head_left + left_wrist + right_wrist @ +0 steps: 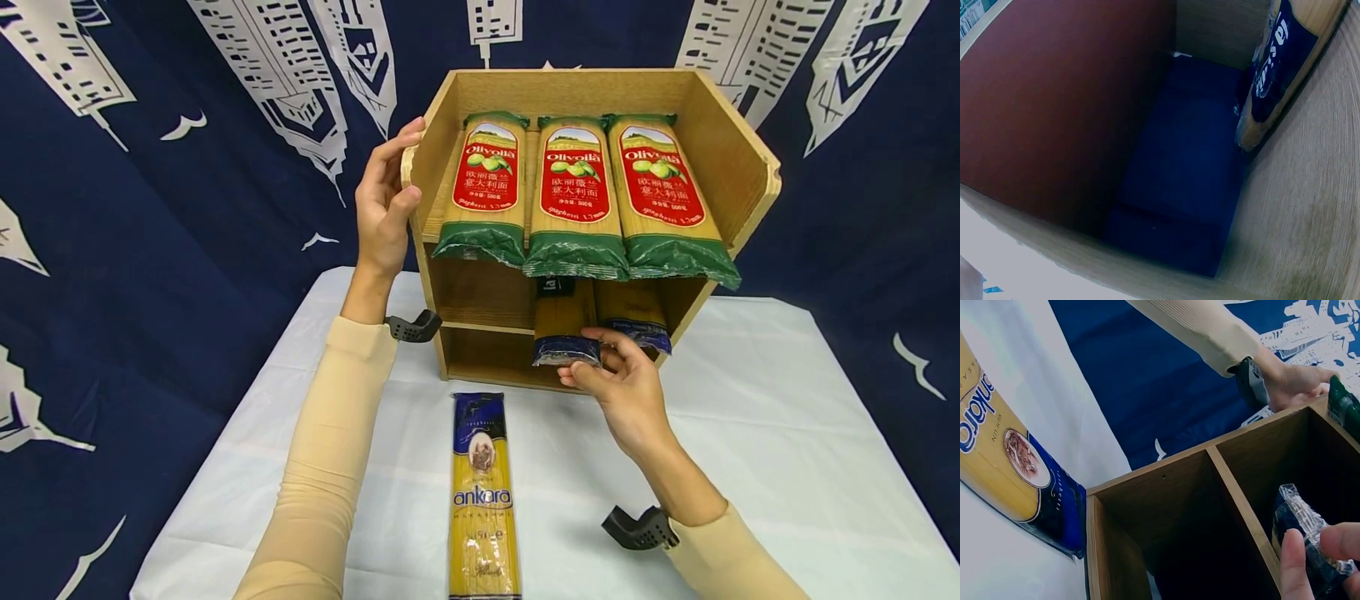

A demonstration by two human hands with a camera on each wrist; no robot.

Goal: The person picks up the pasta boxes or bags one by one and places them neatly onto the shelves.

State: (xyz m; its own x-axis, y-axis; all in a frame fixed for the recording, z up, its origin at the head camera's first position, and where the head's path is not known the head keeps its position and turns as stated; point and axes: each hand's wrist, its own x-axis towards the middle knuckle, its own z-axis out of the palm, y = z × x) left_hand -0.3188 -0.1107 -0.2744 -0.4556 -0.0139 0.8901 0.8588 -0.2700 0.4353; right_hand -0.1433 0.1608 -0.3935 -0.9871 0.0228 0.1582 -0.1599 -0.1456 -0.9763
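Note:
My left hand [386, 200] grips the front edge of the left side panel of a wooden shelf unit [573, 79], thumb on the near side. On the middle level, my right hand [626, 387] pinches the blue front end of a spaghetti pack [564, 312]. Its crinkled clear end [1304, 512] shows between finger and thumb in the right wrist view. To its right lies a second blue-ended pack [637, 312] on the same level. An ankara spaghetti pack [482, 500] lies flat on the table in front of the unit.
Three green-ended Olivoilà spaghetti packs, left [487, 175], middle [576, 179] and right [663, 179], lie side by side on the top level, their ends jutting past its front. A white cloth [787, 433] covers the table. Behind hangs a dark blue printed curtain [247, 192].

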